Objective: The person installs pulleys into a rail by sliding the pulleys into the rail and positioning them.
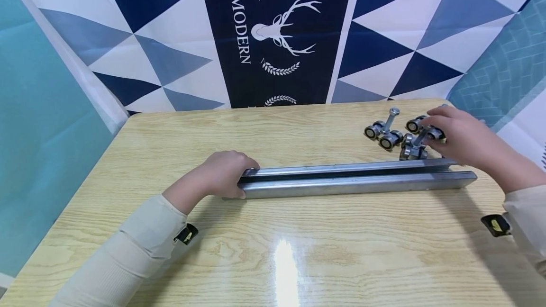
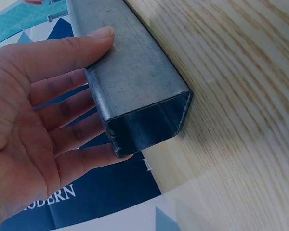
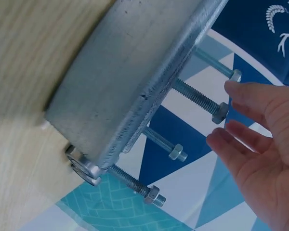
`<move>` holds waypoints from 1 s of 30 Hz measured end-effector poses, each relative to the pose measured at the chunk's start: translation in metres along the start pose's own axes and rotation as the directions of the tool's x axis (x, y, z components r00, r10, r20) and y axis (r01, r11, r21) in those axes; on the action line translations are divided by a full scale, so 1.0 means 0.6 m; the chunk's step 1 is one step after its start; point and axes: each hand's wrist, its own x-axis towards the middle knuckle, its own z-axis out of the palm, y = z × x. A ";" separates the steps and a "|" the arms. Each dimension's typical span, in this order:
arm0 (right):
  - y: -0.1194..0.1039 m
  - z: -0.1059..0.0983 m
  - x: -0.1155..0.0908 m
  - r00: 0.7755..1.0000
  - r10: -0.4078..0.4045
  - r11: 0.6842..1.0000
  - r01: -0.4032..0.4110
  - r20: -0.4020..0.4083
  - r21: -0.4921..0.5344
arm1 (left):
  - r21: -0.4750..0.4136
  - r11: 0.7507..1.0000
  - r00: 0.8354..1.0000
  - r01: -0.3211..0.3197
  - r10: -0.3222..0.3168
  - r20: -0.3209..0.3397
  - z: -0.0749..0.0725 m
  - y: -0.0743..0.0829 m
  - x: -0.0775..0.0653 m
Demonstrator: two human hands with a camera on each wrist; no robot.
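Note:
A long galvanized steel C-channel rail (image 1: 350, 187) lies across the table with its slot facing up. My left hand (image 1: 223, 173) grips the rail's left end, thumb on the near wall and fingers on the far side; the hollow end (image 2: 149, 120) shows in the left wrist view. My right hand (image 1: 462, 136) reaches over the far right of the rail to several roller trolleys with upright bolts. Its fingers are loosely bent beside a threaded bolt (image 3: 197, 98), thumb tip right at another bolt's head (image 3: 236, 75). One trolley (image 1: 390, 140) stands apart at the left of the group.
The wooden table (image 1: 341, 250) has its back edge against a patterned cloth backdrop (image 1: 170, 51). A teal panel (image 1: 47, 122) borders the left side. Rollers (image 3: 84, 166) show past the rail's right end in the right wrist view.

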 end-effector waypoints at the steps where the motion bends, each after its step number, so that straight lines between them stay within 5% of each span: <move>1: 0.002 0.000 0.004 1.000 0.013 1.000 -0.013 0.019 0.000 | 0.001 1.000 1.000 -0.001 0.001 -0.003 0.001 0.000 0.000; 16: 0.021 -0.005 0.045 0.976 0.096 0.995 -0.099 0.194 0.003 | 0.003 1.000 1.000 0.008 -0.008 -0.016 0.005 -0.004 0.000; 30: 0.036 -0.014 0.065 0.927 0.175 0.980 -0.196 0.332 0.030 | -0.003 1.000 1.000 0.005 -0.005 -0.030 0.007 -0.006 0.000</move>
